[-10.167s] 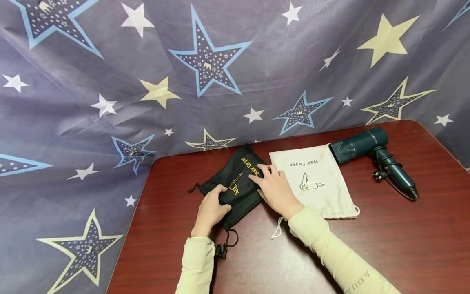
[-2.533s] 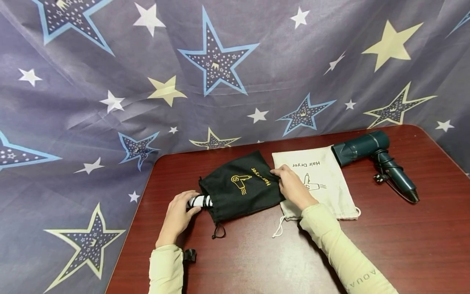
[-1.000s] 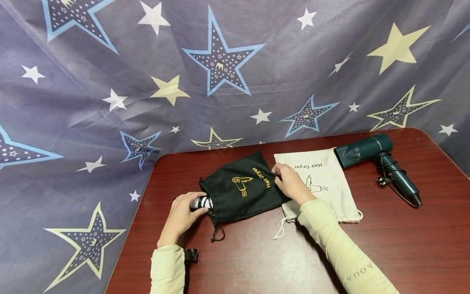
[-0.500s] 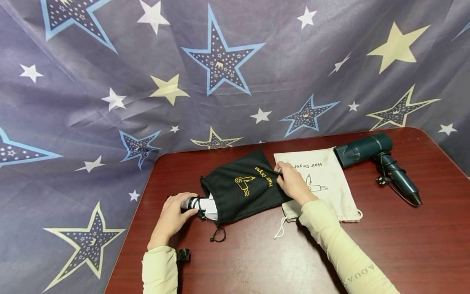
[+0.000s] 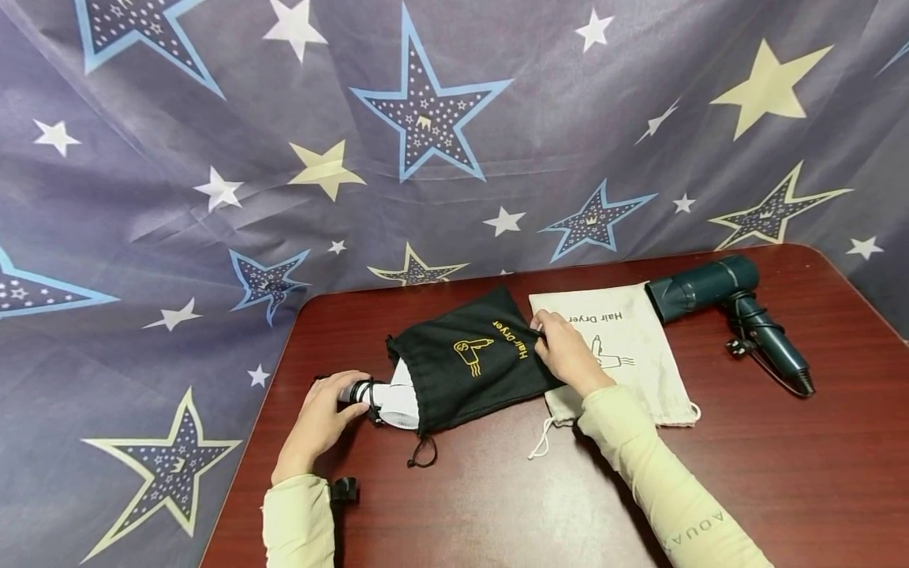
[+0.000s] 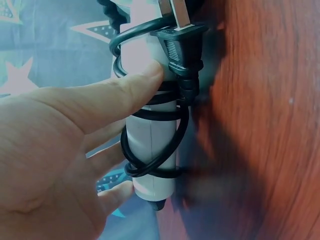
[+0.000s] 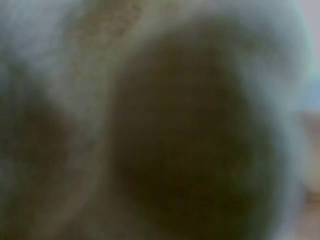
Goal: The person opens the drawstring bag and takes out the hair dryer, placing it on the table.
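Note:
My left hand (image 5: pixel 318 422) grips the cord-wrapped handle of a white hair dryer (image 5: pixel 400 404). Part of the dryer's body sticks out of the open mouth of a black drawstring bag (image 5: pixel 443 386); the rest is hidden inside. In the left wrist view, thumb and fingers lie around the white handle (image 6: pixel 150 135), with black cord looped about it and a two-pin plug (image 6: pixel 184 52) beside the thumb. At the bag's closed end my right hand (image 5: pixel 571 359) pinches the cloth near its corner. The right wrist view is too blurred to read.
Under my right hand lies a cream drawstring bag (image 5: pixel 639 379) printed "Hair Dryer". A dark green hair dryer (image 5: pixel 703 288) with its cord wrapped rests at the right, its nozzle at that bag's edge. Behind the red-brown table (image 5: pixel 497 505) hangs a star-patterned cloth (image 5: pixel 454 213).
The black bag was first flat under both hands. Over the last second my left hand has drawn the white hair dryer leftward, baring more of it, while my right hand stays on the bag's end.

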Tool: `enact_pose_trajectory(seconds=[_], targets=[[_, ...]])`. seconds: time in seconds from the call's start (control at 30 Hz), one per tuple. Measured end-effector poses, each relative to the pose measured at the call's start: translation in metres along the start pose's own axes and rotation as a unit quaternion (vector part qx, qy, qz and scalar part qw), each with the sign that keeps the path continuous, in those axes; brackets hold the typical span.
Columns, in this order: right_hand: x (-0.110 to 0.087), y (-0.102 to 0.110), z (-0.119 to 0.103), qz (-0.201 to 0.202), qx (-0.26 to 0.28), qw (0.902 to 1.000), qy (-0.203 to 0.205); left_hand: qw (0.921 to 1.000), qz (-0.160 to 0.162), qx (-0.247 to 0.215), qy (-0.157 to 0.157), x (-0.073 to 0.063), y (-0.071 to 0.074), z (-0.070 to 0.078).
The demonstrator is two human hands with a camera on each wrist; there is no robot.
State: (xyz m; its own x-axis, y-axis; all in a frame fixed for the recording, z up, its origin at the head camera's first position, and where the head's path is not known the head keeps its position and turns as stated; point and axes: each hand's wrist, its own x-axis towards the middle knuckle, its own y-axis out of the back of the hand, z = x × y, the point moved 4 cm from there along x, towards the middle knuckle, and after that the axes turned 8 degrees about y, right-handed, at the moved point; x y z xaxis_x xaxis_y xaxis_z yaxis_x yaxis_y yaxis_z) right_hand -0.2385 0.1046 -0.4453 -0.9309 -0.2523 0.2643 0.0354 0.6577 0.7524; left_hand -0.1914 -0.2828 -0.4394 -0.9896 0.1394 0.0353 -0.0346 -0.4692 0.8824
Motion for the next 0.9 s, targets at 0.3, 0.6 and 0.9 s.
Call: enact_pose_trajectory(seconds=[0.3, 0.6, 0.9], targets=[[-0.001, 0.004, -0.001, 0.012, 0.0, 0.9999, 0.0, 0.9999, -0.007, -0.005, 0.01, -0.007, 0.011, -0.008], [-0.001, 0.009, 0.0, 0.021, 0.004, 0.9997, -0.008, 0.9996, -0.019, -0.009, 0.017, -0.009, 0.01, -0.017], [-0.001, 0.009, 0.001, 0.011, 0.006, 0.9997, -0.02, 0.9994, -0.02, -0.015, 0.026, -0.015, 0.016, -0.024]])
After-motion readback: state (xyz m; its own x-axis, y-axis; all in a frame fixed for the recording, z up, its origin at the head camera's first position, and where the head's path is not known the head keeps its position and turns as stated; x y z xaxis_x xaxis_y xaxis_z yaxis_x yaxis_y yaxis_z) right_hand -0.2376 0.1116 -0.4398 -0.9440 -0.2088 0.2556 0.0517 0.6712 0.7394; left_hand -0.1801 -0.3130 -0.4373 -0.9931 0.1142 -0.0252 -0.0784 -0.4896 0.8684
